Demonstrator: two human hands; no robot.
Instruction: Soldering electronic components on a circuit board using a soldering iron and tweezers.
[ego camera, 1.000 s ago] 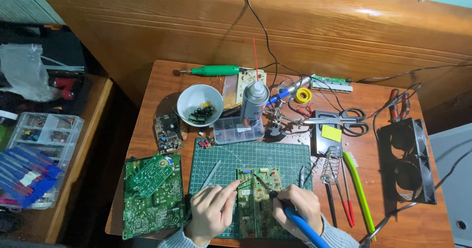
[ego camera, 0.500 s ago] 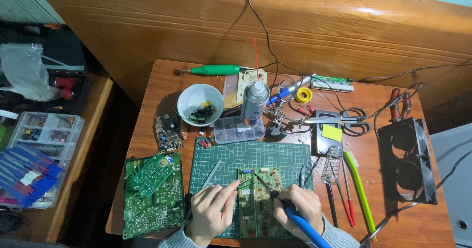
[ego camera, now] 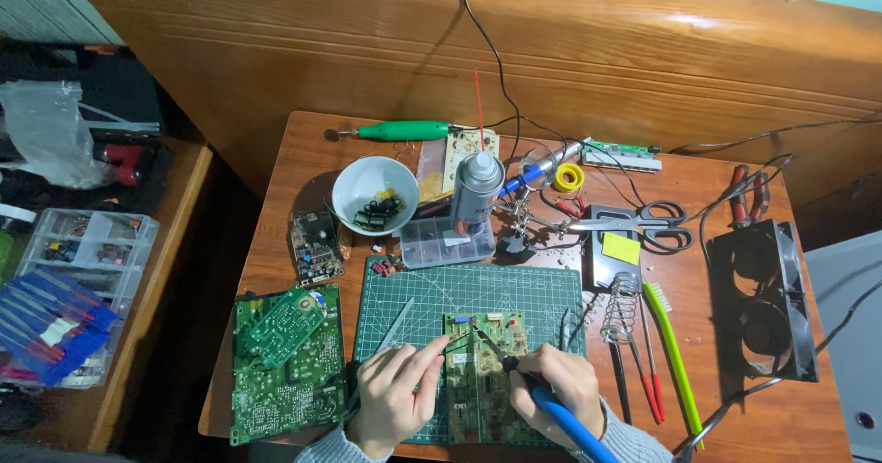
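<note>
The right hand gripped a blue-handled soldering iron, its tip on a green circuit board. The left hand pinched thin solder wire there. The board lay on a green cutting mat on the wooden table.

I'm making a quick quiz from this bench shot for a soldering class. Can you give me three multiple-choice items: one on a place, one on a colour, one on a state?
1. Where does the circuit board being worked on lie?
A. on the green cutting mat
B. in the white bowl
C. on the black fan unit

2. What colour is the soldering iron handle?
A. red
B. blue
C. yellow

3. What is the right hand doing?
A. resting flat and empty
B. gripping scissors
C. gripping the iron, tip on the board

Answers: 1 A, the board sits on the gridded mat; 2 B, the handle leaving the fist is blue; 3 C, the fingers wrap the iron.
</note>
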